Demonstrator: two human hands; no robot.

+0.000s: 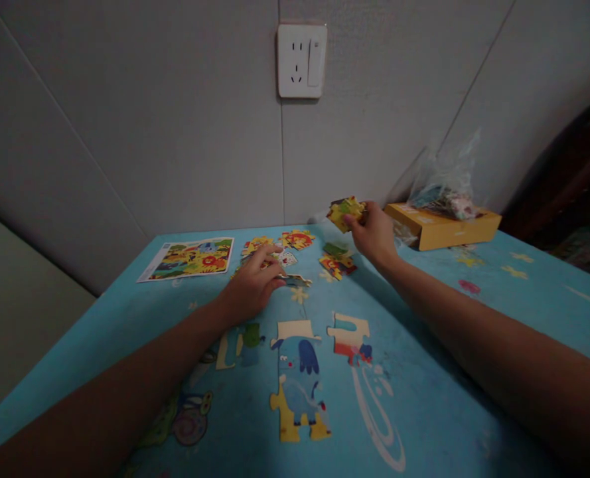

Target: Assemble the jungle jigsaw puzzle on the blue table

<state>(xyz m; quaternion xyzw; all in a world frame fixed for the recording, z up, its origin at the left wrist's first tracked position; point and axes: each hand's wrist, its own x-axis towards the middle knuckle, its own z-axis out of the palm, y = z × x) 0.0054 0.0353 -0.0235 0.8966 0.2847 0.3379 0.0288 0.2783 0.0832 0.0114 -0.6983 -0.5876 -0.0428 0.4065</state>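
Note:
My right hand [374,232] is raised above the far side of the table, its thumb and fingers closed on a yellow and green puzzle piece [345,214]. Farther left, my left hand [255,282] rests low among loose pieces, fingers curled. A puzzle piece [297,280] seen nearly edge-on juts from under its fingertips. Behind that hand lie a spotted piece [287,259] and an orange lion piece [297,239]. Below my right hand is a red and yellow piece [338,265]. Nearer me, joined pieces show a blue elephant [298,385], with a separate piece [350,335] to their right.
A printed picture sheet [190,259] lies at the back left. At the back right, a yellow box [448,229] carries a clear plastic bag [446,189]. Another piece [229,350] lies beside my left forearm. The wall with a socket [301,61] borders the blue patterned tabletop [439,411].

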